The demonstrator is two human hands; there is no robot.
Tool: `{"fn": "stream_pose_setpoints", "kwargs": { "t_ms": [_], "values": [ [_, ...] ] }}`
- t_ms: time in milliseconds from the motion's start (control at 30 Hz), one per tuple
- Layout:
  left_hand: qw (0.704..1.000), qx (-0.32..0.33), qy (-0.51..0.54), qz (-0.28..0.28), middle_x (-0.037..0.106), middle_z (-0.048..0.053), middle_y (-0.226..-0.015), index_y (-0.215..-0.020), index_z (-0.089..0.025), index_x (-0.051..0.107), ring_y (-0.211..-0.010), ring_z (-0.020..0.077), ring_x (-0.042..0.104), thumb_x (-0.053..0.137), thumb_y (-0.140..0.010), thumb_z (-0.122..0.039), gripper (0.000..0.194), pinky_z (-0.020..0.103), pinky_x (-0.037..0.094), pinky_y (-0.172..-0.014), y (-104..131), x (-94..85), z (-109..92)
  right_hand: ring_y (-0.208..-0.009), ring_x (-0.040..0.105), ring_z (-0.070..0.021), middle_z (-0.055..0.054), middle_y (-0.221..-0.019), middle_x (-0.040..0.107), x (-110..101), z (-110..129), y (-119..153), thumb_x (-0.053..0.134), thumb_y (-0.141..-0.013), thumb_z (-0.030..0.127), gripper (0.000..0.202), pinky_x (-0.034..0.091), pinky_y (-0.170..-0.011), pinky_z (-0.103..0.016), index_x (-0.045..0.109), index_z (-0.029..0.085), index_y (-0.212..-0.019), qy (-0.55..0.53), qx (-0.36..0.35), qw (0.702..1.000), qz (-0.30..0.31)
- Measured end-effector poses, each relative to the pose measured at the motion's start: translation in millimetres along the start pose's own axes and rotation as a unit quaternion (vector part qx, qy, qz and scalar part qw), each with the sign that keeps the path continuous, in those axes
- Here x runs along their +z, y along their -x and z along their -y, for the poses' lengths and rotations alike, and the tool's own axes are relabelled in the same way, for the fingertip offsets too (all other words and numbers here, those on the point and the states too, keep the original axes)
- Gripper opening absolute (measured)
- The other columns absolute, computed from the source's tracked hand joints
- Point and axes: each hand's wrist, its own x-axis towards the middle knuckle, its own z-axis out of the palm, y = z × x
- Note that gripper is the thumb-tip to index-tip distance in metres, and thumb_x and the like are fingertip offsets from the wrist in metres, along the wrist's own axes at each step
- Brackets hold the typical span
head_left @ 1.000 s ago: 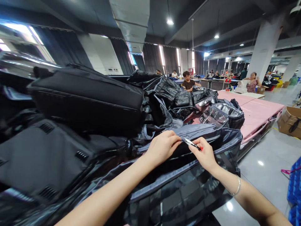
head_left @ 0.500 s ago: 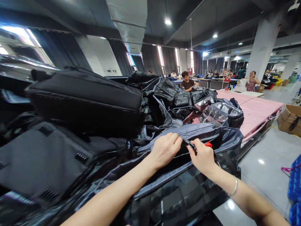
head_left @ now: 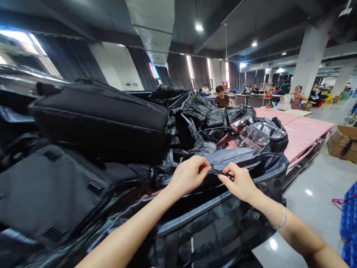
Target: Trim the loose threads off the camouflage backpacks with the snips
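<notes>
A large dark camouflage bag (head_left: pixel 220 227) with grey lining lies open in front of me, its long mouth edged with a grey band. Above this opening, my left hand (head_left: pixel 189 175) is closed in a pinch; what sits between its fingertips is too small to make out. Just to its right, my right hand (head_left: pixel 241 184) grips a small black tool (head_left: pixel 226 175) with pale dots and a bit of red near the fingers. The tool's thin end points toward the left fingertips. A grey lining flap (head_left: pixel 231 154) stands up behind both hands.
Black bags (head_left: pixel 97 119) are piled on the left, and camouflage bags (head_left: pixel 195 108) lie behind. A pink-covered table (head_left: pixel 304 128) extends right. Beyond are a cardboard box (head_left: pixel 343 143) and blue crates (head_left: pixel 348 219) on the floor. Other people (head_left: pixel 223 98) sit farther back.
My left hand has drawn a little left and down, turning so its pinch shows. The right hand has turned, showing more of the black tool's side. Red shows less now.
</notes>
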Motion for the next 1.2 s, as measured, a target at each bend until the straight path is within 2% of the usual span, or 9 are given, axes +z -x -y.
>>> {"fn": "stream_pose_setpoints", "kwargs": {
  "t_ms": [533, 700, 800, 867, 933, 1033, 1100, 1200],
  "values": [
    [0.995, 0.076, -0.002, -0.069, 0.058, 0.001, -0.071, -0.07, -0.018, 0.053, -0.064, 0.0136, 0.055, 0.044, -0.082, -0.023, 0.016, 0.025, 0.041, -0.057, 5, 10.1, 5, -0.05, 0.05, -0.0107, 0.004, -0.059, 0.058, -3, 6, -2, 0.055, -0.079, 0.035, 0.014, 0.036, -0.052, -0.02, 0.058, 0.021, -0.079, 0.024, -0.016, 0.999, 0.017],
    [0.993, 0.041, 0.081, -0.074, 0.058, 0.001, -0.066, -0.068, -0.018, 0.054, -0.061, 0.0133, 0.053, 0.045, -0.082, -0.031, 0.021, 0.025, 0.04, -0.057, 5, 3.1, 2, -0.051, 0.049, -0.0103, 0.004, -0.058, 0.056, 2, 3, -2, 0.053, -0.08, 0.035, 0.015, 0.035, -0.052, -0.021, 0.057, 0.022, -0.074, -0.006, -0.03, 1.0, 0.006],
    [0.983, -0.013, 0.172, -0.061, 0.051, -0.001, -0.053, -0.054, -0.017, 0.049, -0.052, 0.0115, 0.047, 0.036, -0.085, -0.042, 0.042, 0.024, 0.038, -0.055, 3, -6.8, 4, -0.048, 0.047, -0.0099, 0.005, -0.054, 0.053, 4, -2, -1, 0.053, -0.08, 0.036, 0.016, 0.035, -0.049, -0.02, 0.055, 0.021, -0.075, -0.06, -0.007, 0.997, -0.042],
    [0.982, -0.05, 0.174, -0.05, 0.049, -0.002, -0.05, -0.051, -0.017, 0.048, -0.051, 0.0115, 0.045, 0.036, -0.084, -0.048, 0.047, 0.024, 0.036, -0.054, 1, -11.7, 7, -0.045, 0.045, -0.0099, 0.007, -0.051, 0.048, 4, -3, -1, 0.053, -0.08, 0.038, 0.018, 0.034, -0.047, -0.02, 0.053, 0.021, -0.077, -0.082, 0.014, 0.994, -0.072],
    [0.988, -0.063, 0.137, -0.014, 0.056, -0.002, -0.057, -0.061, -0.018, 0.056, -0.056, 0.0129, 0.05, 0.046, -0.078, -0.05, 0.038, 0.023, 0.037, -0.055, -1, -13.2, 12, -0.046, 0.046, -0.0103, 0.008, -0.051, 0.046, 4, -3, -1, 0.053, -0.08, 0.039, 0.019, 0.035, -0.048, -0.02, 0.051, 0.021, -0.083, -0.085, 0.027, 0.992, -0.087],
    [0.993, -0.035, 0.102, 0.057, 0.064, 0.0, -0.07, -0.071, -0.02, 0.062, -0.065, 0.015, 0.056, 0.054, -0.073, -0.046, 0.028, 0.024, 0.04, -0.059, -1, -10.4, 20, -0.05, 0.05, -0.0115, 0.007, -0.056, 0.05, 5, -2, 0, 0.053, -0.08, 0.036, 0.02, 0.038, -0.053, -0.022, 0.048, 0.02, -0.091, -0.078, 0.029, 0.992, -0.093],
    [0.992, -0.017, 0.095, 0.077, 0.066, 0.0, -0.072, -0.072, -0.02, 0.063, -0.067, 0.0151, 0.058, 0.053, -0.075, -0.043, 0.026, 0.024, 0.041, -0.062, -1, -7.7, 23, -0.053, 0.052, -0.0121, 0.006, -0.059, 0.053, 6, -1, 1, 0.052, -0.081, 0.035, 0.019, 0.039, -0.055, -0.022, 0.047, 0.02, -0.092, -0.07, 0.022, 0.993, -0.096],
    [0.994, -0.007, 0.073, 0.078, 0.067, 0.001, -0.074, -0.073, -0.02, 0.063, -0.069, 0.0157, 0.06, 0.05, -0.077, -0.036, 0.021, 0.025, 0.042, -0.063, 1, -4.6, 22, -0.052, 0.053, -0.0118, 0.005, -0.059, 0.053, 8, -1, 2, 0.053, -0.08, 0.034, 0.017, 0.04, -0.055, -0.022, 0.048, 0.02, -0.089, -0.057, 0.009, 0.994, -0.095]
  ]
}}
